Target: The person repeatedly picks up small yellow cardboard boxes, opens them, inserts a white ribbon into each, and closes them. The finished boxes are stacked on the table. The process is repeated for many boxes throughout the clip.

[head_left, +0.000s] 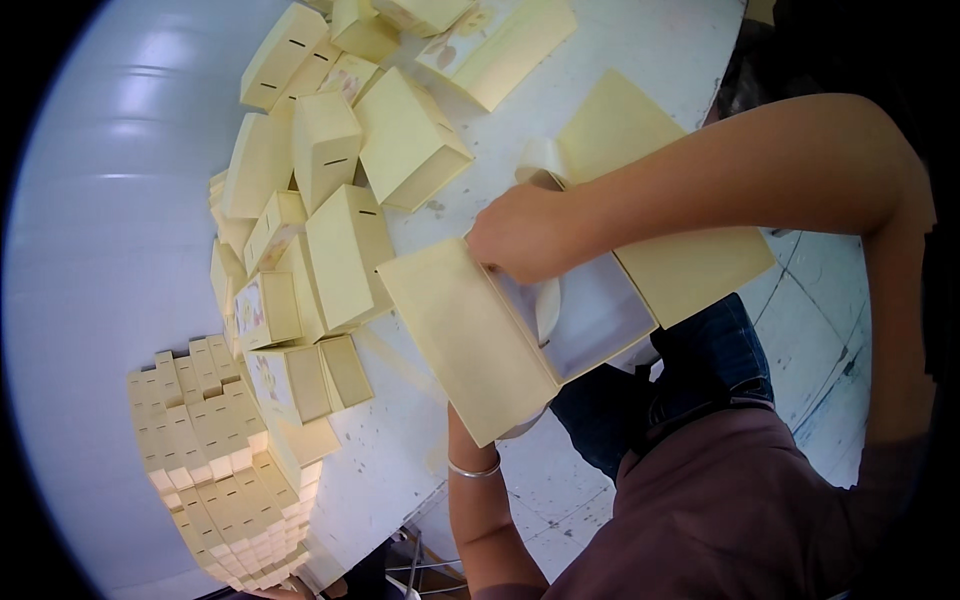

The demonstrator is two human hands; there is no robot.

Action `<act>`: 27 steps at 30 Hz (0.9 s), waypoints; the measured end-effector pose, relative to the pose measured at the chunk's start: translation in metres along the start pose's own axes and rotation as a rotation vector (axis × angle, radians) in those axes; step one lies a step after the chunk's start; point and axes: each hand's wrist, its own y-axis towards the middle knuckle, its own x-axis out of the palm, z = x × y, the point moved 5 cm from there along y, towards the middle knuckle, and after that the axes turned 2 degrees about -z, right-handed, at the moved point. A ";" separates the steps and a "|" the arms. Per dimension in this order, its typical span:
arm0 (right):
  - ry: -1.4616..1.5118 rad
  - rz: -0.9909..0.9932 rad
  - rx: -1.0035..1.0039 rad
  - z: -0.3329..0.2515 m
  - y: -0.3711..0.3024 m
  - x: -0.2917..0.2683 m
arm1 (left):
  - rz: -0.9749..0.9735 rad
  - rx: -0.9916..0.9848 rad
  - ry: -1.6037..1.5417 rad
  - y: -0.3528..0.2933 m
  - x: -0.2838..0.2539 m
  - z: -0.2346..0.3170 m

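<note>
The pale yellow open cardboard box with flaps spread [520, 320] looks light, thin-walled and easily creased, best held by its side walls rather than the loose flaps. It sits at the near edge of the white table [650, 50], its inside white; the right hand [525, 232] pinches its upper rim. The left hand [505, 425] is hidden beneath it, so its grip cannot be told.

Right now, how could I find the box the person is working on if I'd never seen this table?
Start at the white table covered with pale yellow folded boxes. Move to its near edge, where the two hands meet. The open box sits there under the right hand: it is the only one unfolded, showing a white inside.
</note>
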 end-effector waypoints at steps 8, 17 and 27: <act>-0.186 0.222 -0.250 -0.015 -0.049 -0.017 | 0.605 0.391 0.710 -0.045 -0.089 0.019; -0.557 0.243 -0.317 -0.087 -0.109 0.037 | 0.872 0.062 0.581 -0.179 -0.176 -0.040; -0.622 0.252 -0.150 0.038 -0.141 -0.023 | 0.651 0.543 0.893 -0.053 -0.102 0.075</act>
